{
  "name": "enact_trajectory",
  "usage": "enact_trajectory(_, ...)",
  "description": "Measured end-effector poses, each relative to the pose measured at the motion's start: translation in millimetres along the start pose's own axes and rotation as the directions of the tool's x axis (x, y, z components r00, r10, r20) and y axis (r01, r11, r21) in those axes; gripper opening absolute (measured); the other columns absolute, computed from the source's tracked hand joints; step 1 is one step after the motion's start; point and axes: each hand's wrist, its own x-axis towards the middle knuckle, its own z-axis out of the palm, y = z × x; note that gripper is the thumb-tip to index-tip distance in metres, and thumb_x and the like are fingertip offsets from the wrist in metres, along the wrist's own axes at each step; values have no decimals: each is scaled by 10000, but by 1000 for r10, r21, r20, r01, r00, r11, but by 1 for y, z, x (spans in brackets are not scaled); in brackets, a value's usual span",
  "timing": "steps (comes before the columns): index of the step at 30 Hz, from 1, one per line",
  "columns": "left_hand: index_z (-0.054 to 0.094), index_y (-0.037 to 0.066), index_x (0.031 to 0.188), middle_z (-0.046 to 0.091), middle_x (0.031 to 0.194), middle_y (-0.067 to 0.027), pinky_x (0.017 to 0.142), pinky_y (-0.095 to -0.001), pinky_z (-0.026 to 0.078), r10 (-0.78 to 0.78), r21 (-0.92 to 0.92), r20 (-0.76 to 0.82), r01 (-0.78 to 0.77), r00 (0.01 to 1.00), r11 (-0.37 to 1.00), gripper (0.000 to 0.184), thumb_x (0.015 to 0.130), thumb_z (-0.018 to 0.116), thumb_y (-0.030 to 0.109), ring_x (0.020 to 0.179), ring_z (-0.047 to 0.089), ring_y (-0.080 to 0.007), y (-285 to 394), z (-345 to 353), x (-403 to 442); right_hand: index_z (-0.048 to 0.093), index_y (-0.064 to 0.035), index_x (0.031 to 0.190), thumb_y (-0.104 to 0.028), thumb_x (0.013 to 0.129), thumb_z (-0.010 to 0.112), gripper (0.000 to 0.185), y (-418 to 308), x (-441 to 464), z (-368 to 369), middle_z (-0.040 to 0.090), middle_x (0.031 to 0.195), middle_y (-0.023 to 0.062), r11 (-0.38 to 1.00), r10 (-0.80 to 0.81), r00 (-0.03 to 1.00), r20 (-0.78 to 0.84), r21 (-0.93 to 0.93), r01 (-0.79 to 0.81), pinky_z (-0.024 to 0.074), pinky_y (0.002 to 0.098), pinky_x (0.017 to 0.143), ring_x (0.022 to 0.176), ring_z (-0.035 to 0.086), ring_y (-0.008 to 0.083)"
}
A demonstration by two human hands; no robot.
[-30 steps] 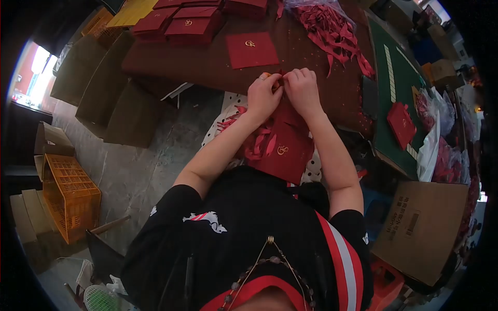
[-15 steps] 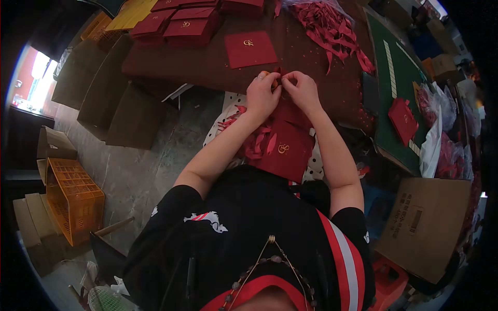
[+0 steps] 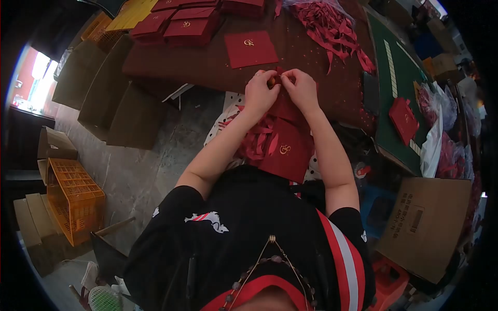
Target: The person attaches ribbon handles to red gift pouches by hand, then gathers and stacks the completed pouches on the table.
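Observation:
My left hand (image 3: 262,92) and my right hand (image 3: 301,89) meet at the table's near edge, fingertips pinched close together around the top of a red piece (image 3: 282,106). The part between the fingertips is too small to make out. A red bag with a gold logo (image 3: 285,150) lies on my lap, beside a bunch of red ribbons (image 3: 258,142). Just beyond my hands, a flat red bag (image 3: 251,50) with a gold logo rests on the brown tablecloth (image 3: 197,65).
Stacks of red bags (image 3: 191,27) and a heap of red ribbon (image 3: 332,31) lie farther back. A green board (image 3: 384,103) holds another red bag (image 3: 403,120) at right. Cardboard boxes (image 3: 428,223) and an orange crate (image 3: 76,201) stand on the sides.
The fingers of both hands have shifted slightly around the red piece, with small changes in their bend. The logo bag on my lap has moved a little to the right.

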Motion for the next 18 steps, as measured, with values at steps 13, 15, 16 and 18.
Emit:
enact_trajectory(13,680,35,1123,641,966,-135,764,-400,529,179,17,-143,-178,973,984,319,811,697,98,882,659,-322,-3,11,-12,638,-58,844,-142,849,669,89,2,1,-5,655,867,105,838,-482,876,-7,-298,458,492,432,752,825,600,315)
enact_trajectory(15,680,36,1126,642,971,-136,763,-398,529,191,6,-150,-192,970,981,319,812,696,93,881,658,-323,-4,12,-13,661,-37,857,-162,853,668,125,5,-4,1,677,850,115,962,-261,965,-19,-95,258,502,436,751,826,621,329)
enact_trajectory(16,680,37,1128,643,975,-136,763,-396,528,199,-5,-158,-202,967,979,319,814,694,89,879,657,-324,-4,12,-14,661,-37,857,-162,853,668,125,5,-5,0,677,850,115,962,-259,966,-17,-95,256,502,436,751,826,621,329)
enact_trajectory(18,683,33,1120,646,967,-136,764,-394,528,197,-18,-158,-203,967,979,314,811,700,93,880,658,-318,-3,13,-14,692,-14,900,-199,864,672,190,3,-5,-3,705,836,117,993,61,995,82,94,-69,516,397,721,781,659,281)
